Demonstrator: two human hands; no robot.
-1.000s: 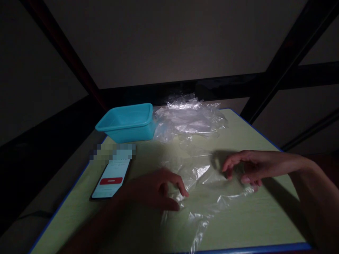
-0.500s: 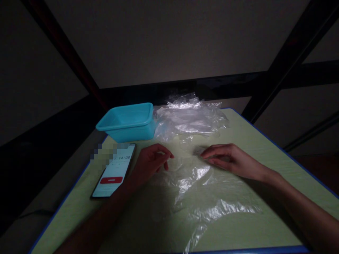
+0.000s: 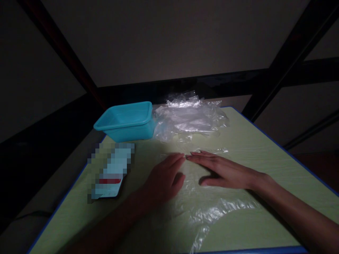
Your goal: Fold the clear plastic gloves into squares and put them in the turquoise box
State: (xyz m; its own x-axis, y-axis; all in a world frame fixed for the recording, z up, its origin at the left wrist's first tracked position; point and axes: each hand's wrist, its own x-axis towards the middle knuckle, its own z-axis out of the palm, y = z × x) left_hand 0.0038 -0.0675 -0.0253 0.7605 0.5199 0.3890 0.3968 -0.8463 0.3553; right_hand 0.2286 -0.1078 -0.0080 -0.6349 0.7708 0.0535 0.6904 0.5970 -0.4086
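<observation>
Gloom is shrouding the wall (image 3: pixel 169 42) behind the turquoise basin (image 3: pixel 127 133); glare is flashing off the plastic pile (image 3: pixel 190 118) beside it, streaking the film (image 3: pixel 222 209) front-right of it; pixelation is blotting the phone (image 3: pixel 113 171).

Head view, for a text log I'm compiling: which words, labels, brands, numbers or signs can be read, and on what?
None can be read.
Phone: screen pixelated, any text illegible.
Turquoise tub: no text visible.
Spread clear plastic: no text visible.
Plastic heap: no text visible.
</observation>
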